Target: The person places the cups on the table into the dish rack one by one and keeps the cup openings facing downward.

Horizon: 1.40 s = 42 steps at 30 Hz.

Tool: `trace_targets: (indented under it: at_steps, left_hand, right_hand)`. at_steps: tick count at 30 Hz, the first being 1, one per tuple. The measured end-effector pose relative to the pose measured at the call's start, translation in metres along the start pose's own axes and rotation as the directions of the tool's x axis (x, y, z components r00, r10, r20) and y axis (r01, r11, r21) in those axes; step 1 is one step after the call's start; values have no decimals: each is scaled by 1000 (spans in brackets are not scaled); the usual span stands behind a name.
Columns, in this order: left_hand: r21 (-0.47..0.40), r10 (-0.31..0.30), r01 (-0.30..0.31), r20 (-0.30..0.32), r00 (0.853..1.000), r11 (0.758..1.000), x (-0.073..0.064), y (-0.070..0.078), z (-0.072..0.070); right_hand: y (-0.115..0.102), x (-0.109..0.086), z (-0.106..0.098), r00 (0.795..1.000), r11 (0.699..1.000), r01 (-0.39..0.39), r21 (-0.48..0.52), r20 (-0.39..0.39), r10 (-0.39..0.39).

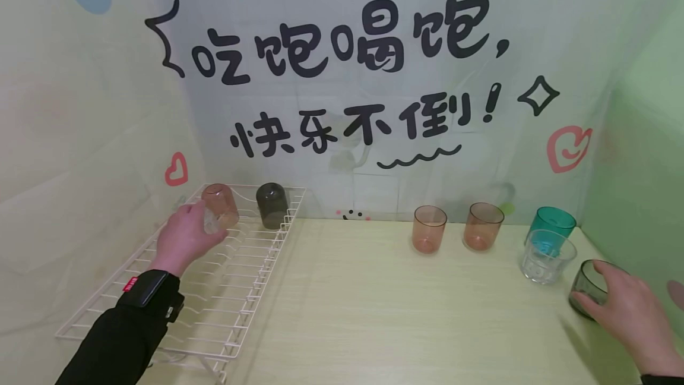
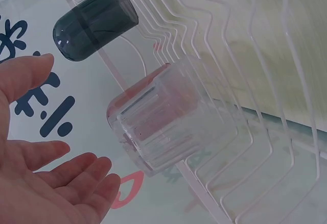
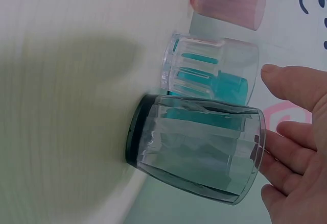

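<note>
At the white wire rack (image 1: 198, 352) my left hand (image 1: 187, 236) has its thumb and fingers spread, beside an upside-down clear ribbed glass (image 2: 168, 127). A gap shows between the fingertips and that glass in the left wrist view. Behind it an upside-down pink glass (image 1: 220, 202) stands on the rack, with a dark grey glass (image 1: 272, 207) to its right. On the right side of the table, my right hand (image 1: 630, 308) is at an upright grey-tinted glass (image 3: 199, 150). Its fingers are near the rim at the far side, and the thumb stands apart from the glass.
Upright on the table (image 1: 385, 308) are a clear ribbed glass (image 1: 542, 263), a teal glass (image 1: 556, 221) just behind it, and two pink glasses (image 1: 429, 230) farther left along the back wall (image 1: 342, 76). A green side wall (image 1: 641, 195) rises close to my right hand.
</note>
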<state>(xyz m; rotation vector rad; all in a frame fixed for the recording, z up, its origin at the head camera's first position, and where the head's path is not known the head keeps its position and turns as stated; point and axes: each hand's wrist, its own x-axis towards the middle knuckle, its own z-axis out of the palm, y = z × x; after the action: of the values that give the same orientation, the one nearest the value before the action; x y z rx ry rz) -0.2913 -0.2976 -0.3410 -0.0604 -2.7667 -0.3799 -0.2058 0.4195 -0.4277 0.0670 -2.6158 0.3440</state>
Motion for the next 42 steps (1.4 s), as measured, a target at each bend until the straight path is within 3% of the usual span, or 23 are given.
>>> trace_targets:
  at_steps: [21, 30, 42]
  left_hand:
    - [-42, 95, -96, -24, 995, 995, -1, 17, 1]
    - [-52, 114, -115, -11, 993, 992, -5, 31, -5]
    - [-77, 127, -127, 7, 992, 989, -10, 46, -1]
  right_hand:
    - [7, -3, 10, 996, 992, 84, -90, 6, -83]
    - [10, -4, 17, 996, 987, 80, -137, 53, -73]
    - [9, -3, 14, 995, 989, 27, -148, 99, -12]
